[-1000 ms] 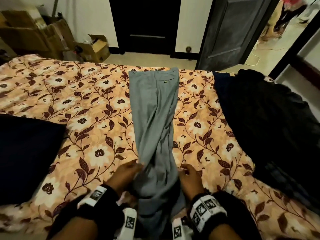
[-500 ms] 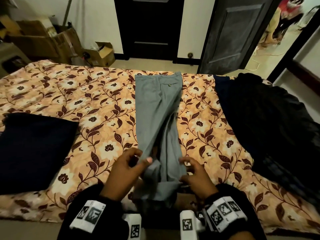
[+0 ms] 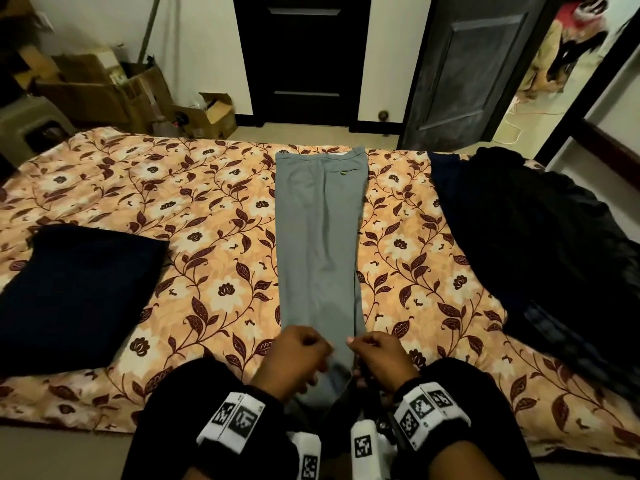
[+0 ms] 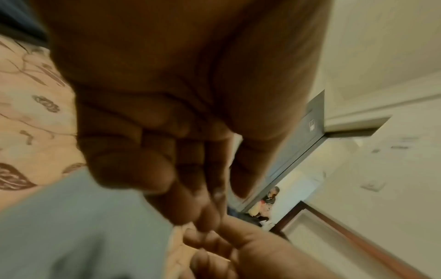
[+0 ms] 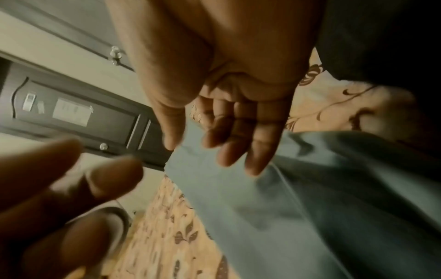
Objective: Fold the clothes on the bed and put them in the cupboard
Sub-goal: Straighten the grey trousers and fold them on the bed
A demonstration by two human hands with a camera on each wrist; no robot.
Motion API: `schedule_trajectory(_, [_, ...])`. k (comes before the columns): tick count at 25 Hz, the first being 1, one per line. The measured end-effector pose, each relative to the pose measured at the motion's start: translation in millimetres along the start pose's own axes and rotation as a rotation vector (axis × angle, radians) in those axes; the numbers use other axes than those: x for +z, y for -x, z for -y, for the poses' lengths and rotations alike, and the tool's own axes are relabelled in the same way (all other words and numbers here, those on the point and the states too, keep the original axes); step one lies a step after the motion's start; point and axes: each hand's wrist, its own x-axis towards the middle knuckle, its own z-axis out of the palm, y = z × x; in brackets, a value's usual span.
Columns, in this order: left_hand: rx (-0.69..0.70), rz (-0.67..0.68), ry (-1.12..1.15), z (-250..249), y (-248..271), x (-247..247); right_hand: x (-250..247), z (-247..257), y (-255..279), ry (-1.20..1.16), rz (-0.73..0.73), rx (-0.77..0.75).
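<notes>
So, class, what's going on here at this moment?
A person is folding clothes on a bed with a floral cover. Grey trousers lie stretched lengthwise down the middle, legs together, waistband at the far edge. The left hand and right hand are at the near hem end, fingers curled; whether they grip the cloth is unclear. A folded dark garment sits to the left, and a dark pile waits unfolded on the right. No cupboard step shows yet.
</notes>
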Motion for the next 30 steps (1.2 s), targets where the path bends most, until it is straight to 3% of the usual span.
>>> schedule_trajectory(2, [-0.094,-0.272,0.168,28,-35,1,-1,-14,-15,0.254,-0.093,0.005])
schedule_trajectory(5, [-0.213,-0.290,0.146,61,-56,19,5,-36,-23,0.295,-0.039,0.072])
schedule_trajectory(9, [-0.293,-0.253,0.358,85,-62,32,11,-37,-19,0.205,-0.049,-0.064])
schedule_trajectory(11, [-0.287,-0.309,0.411,84,-62,25,8,-29,-17,-0.128,-0.023,-0.074])
schedule_trajectory(12, [-0.283,-0.299,0.494,85,-62,23,4,-30,-18,-0.403,0.004,-0.063])
schedule_trajectory(14, [-0.272,-0.107,0.738,77,-52,24,-11,-41,-30,-0.772,0.018,-0.017])
schedule_trajectory(15, [-0.273,-0.019,0.782,72,-49,25,-19,-46,-32,-0.836,0.006,0.022])
schedule_trajectory(17, [-0.305,0.063,0.705,65,-43,31,-25,-55,-30,-0.732,-0.028,0.086])
schedule_trajectory(19, [-0.270,0.120,0.646,59,-39,38,-21,-61,-30,-0.433,-0.147,0.088])
schedule_trajectory(22, [-0.180,0.192,0.804,57,-36,35,-21,-65,-30,-0.237,-0.343,0.074])
schedule_trajectory(26, [-0.313,0.026,0.686,79,-41,20,-21,-60,-29,-0.367,-0.457,0.043])
schedule_trajectory(28, [-0.278,-0.144,0.456,87,-50,23,-23,-57,-29,-0.545,-0.454,0.032])
schedule_trajectory(30, [-0.186,-0.221,0.130,80,-54,34,-27,-56,-29,-0.595,-0.413,0.046])
